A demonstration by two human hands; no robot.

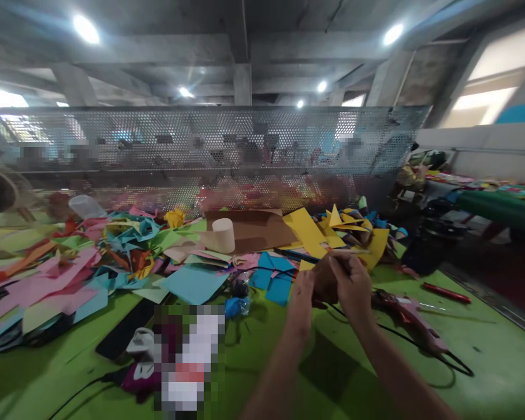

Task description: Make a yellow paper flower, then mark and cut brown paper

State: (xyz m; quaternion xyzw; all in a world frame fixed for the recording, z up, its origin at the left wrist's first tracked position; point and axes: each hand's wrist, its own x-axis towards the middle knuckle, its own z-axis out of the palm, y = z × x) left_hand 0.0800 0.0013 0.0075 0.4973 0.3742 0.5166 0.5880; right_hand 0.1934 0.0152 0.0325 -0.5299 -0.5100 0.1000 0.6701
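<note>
Both of my hands are raised together over the green table [485, 356], right of centre. My left hand [304, 291] and my right hand [352, 283] have their fingers curled and pinched together around a small dark piece between them; I cannot make out what it is. Just behind the hands lie yellow paper pieces [315, 233] and blue paper pieces [273, 277]. A pink glue gun [409, 315] with a black cord lies on the table just to the right of my right wrist.
A heap of coloured paper scraps [91, 262] covers the left and middle of the table. A roll of tape [223, 235] stands on brown card [254, 230]. A red pen [446, 293] lies at the right. A perforated metal screen [201, 146] closes the far side.
</note>
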